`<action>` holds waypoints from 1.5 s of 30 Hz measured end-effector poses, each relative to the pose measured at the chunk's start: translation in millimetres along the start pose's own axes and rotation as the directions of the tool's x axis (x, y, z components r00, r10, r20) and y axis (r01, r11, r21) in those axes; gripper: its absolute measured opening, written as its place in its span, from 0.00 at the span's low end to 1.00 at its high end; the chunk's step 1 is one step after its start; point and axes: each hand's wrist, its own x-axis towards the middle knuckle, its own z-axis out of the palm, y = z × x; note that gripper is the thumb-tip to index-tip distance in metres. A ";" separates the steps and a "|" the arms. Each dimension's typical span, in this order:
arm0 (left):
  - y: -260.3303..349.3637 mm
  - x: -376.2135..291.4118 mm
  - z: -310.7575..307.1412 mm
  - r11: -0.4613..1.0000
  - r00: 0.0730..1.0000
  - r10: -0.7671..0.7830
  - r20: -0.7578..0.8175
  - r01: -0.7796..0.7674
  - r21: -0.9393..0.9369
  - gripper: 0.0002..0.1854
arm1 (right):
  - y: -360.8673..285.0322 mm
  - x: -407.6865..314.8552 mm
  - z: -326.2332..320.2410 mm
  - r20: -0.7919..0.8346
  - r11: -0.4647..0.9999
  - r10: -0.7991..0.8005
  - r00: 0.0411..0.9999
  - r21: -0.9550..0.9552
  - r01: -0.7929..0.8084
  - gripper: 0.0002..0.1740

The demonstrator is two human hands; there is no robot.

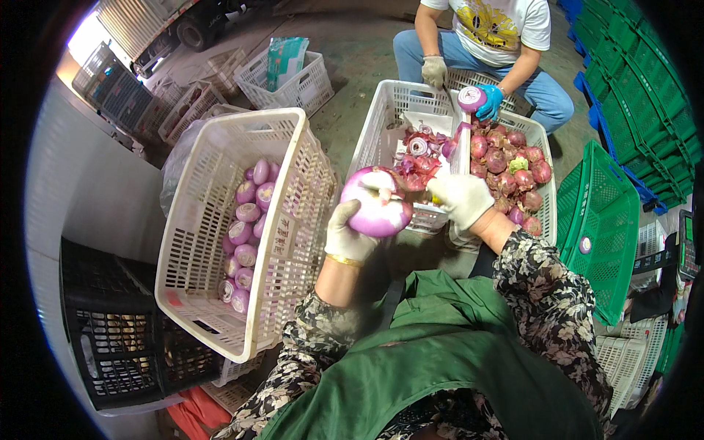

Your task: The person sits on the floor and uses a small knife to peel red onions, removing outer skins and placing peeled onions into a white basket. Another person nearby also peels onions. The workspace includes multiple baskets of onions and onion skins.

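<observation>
My left hand [350, 234], in a whitish work glove, holds a large red onion [374, 212] with a smooth purple and white surface. My right hand [465, 201], gloved too, is closed on a tool with a bit of yellow showing, probably a knife; its blade is hard to make out at the onion's right side. Loose reddish skin hangs there. Beyond the onion, a white plastic crate [369, 126] contains onion skins and cut pieces [421, 157]. Unpeeled red onions [509, 165] fill the crate on the right. Peeled onions [240, 232] lie in the tall white crate [301, 181] at left.
Opposite sits a co-worker [484, 49] with a blue-gloved hand [489, 102] on a cut onion and a knife in the other. A green crate [599, 236] holding one onion stands right, near stacked green crates [638, 93]. Black crates [113, 330] stand lower left.
</observation>
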 end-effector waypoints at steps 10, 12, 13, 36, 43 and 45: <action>7.3 -2.9 6.8 0.999 0.998 -0.038 -0.044 0.037 -0.034 0.39 | 14.8 -5.3 10.8 -0.031 0.867 0.453 0.891 0.246 -0.432 0.16; 5.5 -2.6 3.8 1.000 0.993 -0.011 -0.116 0.008 -0.025 0.39 | 10.1 2.9 13.8 0.046 0.707 0.637 0.770 0.364 -0.606 0.20; 5.1 -1.6 2.5 1.000 0.997 -0.001 -0.083 -0.001 -0.026 0.39 | 6.2 7.6 13.3 0.123 0.575 0.738 0.663 0.399 -0.714 0.23; 7.7 30.6 -13.3 0.907 0.987 0.012 0.162 -0.079 0.413 0.46 | 15.4 47.9 6.7 0.589 -0.587 0.564 0.579 0.779 -0.221 0.09; 9.7 54.3 -37.9 0.972 0.993 -0.042 0.107 0.015 0.236 0.41 | 27.1 49.5 15.3 0.534 -0.415 0.628 0.566 0.845 -0.337 0.18; 8.5 62.4 -42.7 0.976 0.992 -0.079 0.100 0.057 0.209 0.40 | 23.3 52.7 14.0 0.551 -0.321 0.488 0.677 0.834 -0.448 0.22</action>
